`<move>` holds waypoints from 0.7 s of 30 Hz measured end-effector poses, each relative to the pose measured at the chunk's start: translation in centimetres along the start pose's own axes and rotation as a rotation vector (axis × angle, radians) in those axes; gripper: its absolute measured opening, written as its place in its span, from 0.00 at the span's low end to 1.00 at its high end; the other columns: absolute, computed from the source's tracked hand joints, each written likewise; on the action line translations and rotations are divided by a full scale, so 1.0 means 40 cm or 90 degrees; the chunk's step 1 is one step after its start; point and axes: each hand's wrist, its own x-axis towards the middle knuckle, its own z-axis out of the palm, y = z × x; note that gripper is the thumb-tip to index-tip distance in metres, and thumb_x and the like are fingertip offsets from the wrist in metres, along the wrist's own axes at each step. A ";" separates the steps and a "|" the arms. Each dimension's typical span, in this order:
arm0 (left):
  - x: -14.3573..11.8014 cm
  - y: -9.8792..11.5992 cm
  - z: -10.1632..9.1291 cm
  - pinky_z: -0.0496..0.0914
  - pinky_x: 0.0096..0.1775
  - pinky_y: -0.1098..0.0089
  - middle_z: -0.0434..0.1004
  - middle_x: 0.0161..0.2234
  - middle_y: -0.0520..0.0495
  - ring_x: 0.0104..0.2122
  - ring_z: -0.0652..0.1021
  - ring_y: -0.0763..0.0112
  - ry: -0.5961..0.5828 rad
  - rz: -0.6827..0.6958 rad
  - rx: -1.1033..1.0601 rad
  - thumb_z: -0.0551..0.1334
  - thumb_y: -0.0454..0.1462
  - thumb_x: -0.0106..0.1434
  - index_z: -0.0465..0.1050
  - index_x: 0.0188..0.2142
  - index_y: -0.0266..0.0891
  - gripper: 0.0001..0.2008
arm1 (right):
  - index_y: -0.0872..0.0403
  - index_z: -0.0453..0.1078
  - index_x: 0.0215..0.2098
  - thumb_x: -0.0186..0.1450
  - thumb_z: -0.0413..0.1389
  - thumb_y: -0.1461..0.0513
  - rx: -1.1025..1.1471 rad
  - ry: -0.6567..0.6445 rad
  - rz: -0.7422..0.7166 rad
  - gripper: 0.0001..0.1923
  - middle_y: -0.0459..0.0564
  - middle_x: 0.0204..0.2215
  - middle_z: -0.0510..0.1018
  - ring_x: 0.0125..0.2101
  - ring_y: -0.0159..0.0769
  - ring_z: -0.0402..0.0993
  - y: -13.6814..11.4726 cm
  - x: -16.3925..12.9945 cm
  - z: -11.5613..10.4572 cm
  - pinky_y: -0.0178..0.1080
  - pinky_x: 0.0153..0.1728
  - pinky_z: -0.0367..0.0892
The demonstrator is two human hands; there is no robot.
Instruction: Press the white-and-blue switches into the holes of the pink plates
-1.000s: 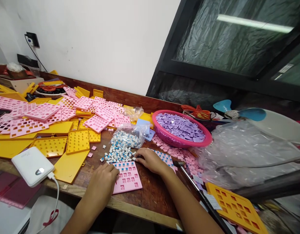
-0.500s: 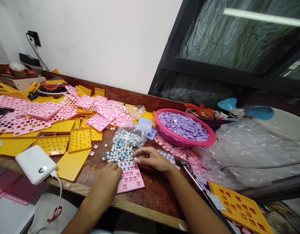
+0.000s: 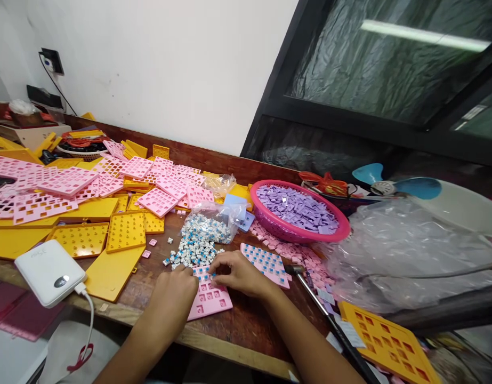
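A pink plate with square sockets [image 3: 215,305] lies on the table in front of me. Blue-and-white keyboard switches fill sockets along its far side, while nearer sockets are bare. My left hand [image 3: 177,290] is closed on the plate's left part, its fingers curled and partly hiding it. Over the far right part of the plate is my right hand [image 3: 238,273], thumb and forefinger pinched at a switch, which the fingertips mostly cover. Just beyond lies a heap of loose switches [image 3: 193,249], spilling from a clear plastic bag [image 3: 228,213].
To the right, a second pink plate [image 3: 265,264] full of switches lies by a hammer-like tool [image 3: 296,270]. Behind stands a pink basket [image 3: 261,224] of purple keycaps. Yellow cases [image 3: 128,232], pink plates [image 3: 155,201] and a white power bank [image 3: 49,272] cover the left.
My right hand has moved from the heap's near edge toward me, over the plate, uncovering more of the second plate. My left hand stays at the plate. The view has shifted slightly.
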 end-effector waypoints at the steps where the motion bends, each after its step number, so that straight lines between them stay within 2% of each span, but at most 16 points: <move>1: 0.001 -0.002 -0.004 0.68 0.36 0.67 0.81 0.38 0.39 0.43 0.79 0.57 -0.005 0.005 -0.004 0.57 0.28 0.67 0.80 0.35 0.37 0.12 | 0.54 0.80 0.34 0.60 0.67 0.63 -0.013 0.001 -0.007 0.04 0.47 0.31 0.82 0.32 0.35 0.75 -0.001 0.001 0.005 0.35 0.35 0.67; 5: 0.000 -0.011 -0.010 0.67 0.37 0.68 0.82 0.39 0.42 0.45 0.78 0.58 -0.019 0.003 -0.025 0.59 0.30 0.67 0.79 0.33 0.39 0.09 | 0.54 0.81 0.33 0.61 0.67 0.64 -0.055 -0.028 -0.042 0.01 0.49 0.33 0.82 0.35 0.37 0.77 -0.007 0.003 0.003 0.36 0.38 0.69; 9: -0.010 -0.011 0.001 0.67 0.37 0.66 0.82 0.39 0.43 0.45 0.78 0.56 -0.004 -0.009 -0.013 0.58 0.33 0.70 0.78 0.37 0.41 0.09 | 0.53 0.81 0.38 0.65 0.62 0.66 -0.095 -0.065 -0.060 0.05 0.50 0.35 0.82 0.38 0.37 0.78 -0.018 -0.003 -0.012 0.36 0.41 0.69; 13: -0.013 -0.002 0.012 0.67 0.41 0.63 0.82 0.40 0.43 0.45 0.78 0.56 0.031 0.002 0.010 0.57 0.31 0.70 0.76 0.42 0.41 0.10 | 0.53 0.80 0.40 0.63 0.62 0.69 -0.139 -0.030 -0.037 0.09 0.49 0.37 0.83 0.39 0.38 0.78 -0.026 -0.007 -0.005 0.37 0.42 0.69; 17: -0.008 0.013 0.022 0.67 0.45 0.59 0.81 0.39 0.41 0.43 0.78 0.55 0.036 0.023 0.038 0.56 0.31 0.71 0.76 0.40 0.39 0.10 | 0.53 0.80 0.40 0.62 0.62 0.71 -0.205 -0.007 -0.012 0.11 0.50 0.38 0.84 0.40 0.40 0.78 -0.032 -0.006 0.009 0.38 0.43 0.68; 21: -0.003 0.031 0.036 0.66 0.47 0.60 0.81 0.39 0.39 0.43 0.78 0.59 0.043 0.041 0.035 0.56 0.30 0.71 0.76 0.40 0.37 0.10 | 0.52 0.79 0.41 0.61 0.62 0.71 -0.264 -0.011 -0.008 0.12 0.51 0.37 0.84 0.41 0.42 0.78 -0.040 -0.002 0.016 0.39 0.42 0.67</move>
